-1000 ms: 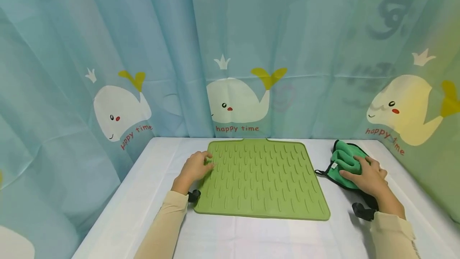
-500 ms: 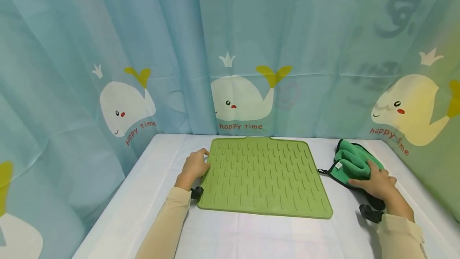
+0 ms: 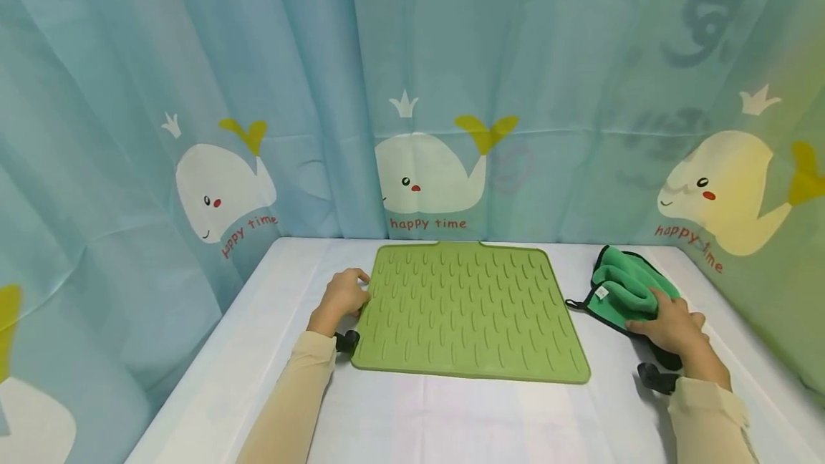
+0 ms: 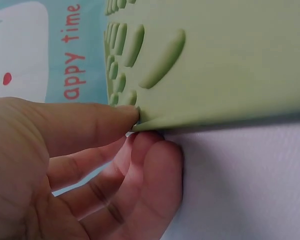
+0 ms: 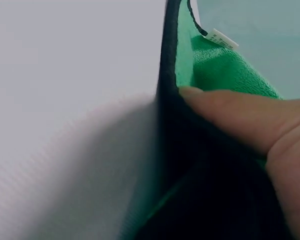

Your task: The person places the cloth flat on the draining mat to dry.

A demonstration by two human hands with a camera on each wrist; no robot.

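Note:
A light green ridged mat (image 3: 467, 310) lies flat on the white table. At its left edge, my left hand (image 3: 344, 293) pinches the rim. The left wrist view has the thumb (image 4: 90, 125) on top of the mat's edge and the curled fingers (image 4: 162, 185) under it. On the right lies a crumpled green cloth (image 3: 621, 291) with black trim, a small white tag and a hanging loop. My right hand (image 3: 674, 324) grips its near right part. In the right wrist view the thumb (image 5: 240, 115) presses on the cloth's dark border, and the other fingers are hidden.
The white-covered table (image 3: 490, 421) ends at a blue-green curtain (image 3: 554, 92) printed with whales, which hangs behind it and along both sides. A black strap piece (image 3: 348, 341) sits at the left wrist, another black strap piece (image 3: 656, 378) at the right.
My left hand, earlier with fingers apart over the mat's left side, has drawn left and closed on its edge. My right hand has slid slightly toward the cloth's near right side.

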